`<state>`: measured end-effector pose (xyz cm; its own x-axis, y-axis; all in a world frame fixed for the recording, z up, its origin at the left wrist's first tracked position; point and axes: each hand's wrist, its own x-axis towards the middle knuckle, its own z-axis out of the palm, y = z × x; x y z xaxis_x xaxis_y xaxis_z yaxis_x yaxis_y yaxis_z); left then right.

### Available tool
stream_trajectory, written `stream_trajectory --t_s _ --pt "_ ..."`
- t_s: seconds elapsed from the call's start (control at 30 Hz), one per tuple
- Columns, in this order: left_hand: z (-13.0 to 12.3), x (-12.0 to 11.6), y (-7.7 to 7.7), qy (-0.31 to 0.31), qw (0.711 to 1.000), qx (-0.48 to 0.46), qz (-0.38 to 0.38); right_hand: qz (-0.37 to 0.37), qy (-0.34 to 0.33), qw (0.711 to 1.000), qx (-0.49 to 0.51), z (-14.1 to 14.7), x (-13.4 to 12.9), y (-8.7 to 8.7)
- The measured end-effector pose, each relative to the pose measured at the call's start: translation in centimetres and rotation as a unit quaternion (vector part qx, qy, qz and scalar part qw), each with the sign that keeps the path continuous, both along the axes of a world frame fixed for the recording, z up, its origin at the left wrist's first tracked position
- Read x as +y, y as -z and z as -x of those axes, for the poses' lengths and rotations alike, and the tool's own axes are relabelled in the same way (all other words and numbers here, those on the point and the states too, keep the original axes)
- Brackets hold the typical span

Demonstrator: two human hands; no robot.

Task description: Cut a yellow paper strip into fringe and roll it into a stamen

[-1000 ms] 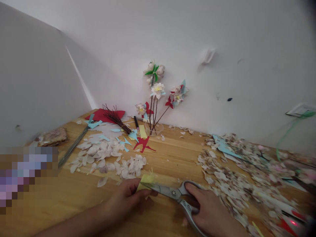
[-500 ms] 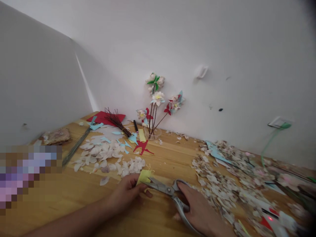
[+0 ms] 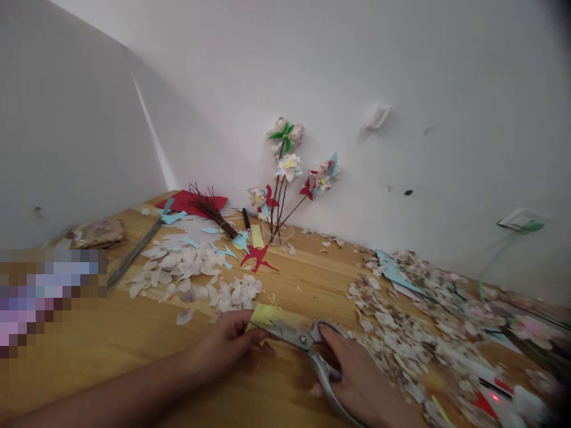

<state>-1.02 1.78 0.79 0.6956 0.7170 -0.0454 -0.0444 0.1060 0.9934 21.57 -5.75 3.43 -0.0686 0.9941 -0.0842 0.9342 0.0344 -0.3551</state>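
The left hand [image 3: 225, 342] is pinching yellow paper [image 3: 262, 314]; the right hand [image 3: 359, 368] is gripping scissors [image 3: 304, 340] that are overlapping it!

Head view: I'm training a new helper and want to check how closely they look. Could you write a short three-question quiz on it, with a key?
1. Which hand holds the scissors?

2. True or false: the left hand grips the yellow paper.

3. Multiple choice: which lies nearer to the hands?
A) the bundle of twigs
B) the red cut-out

Key:
1. The right hand, with its fingers at the handles.
2. True.
3. B.
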Motion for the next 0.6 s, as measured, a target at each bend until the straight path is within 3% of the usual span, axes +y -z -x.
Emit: stream_trajectory --t_s 0.6 --pt "-0.08 0.06 -0.16 -0.004 1.000 -0.008 0.006 0.007 -0.007 1.000 -0.019 -0.35 0.04 0.80"
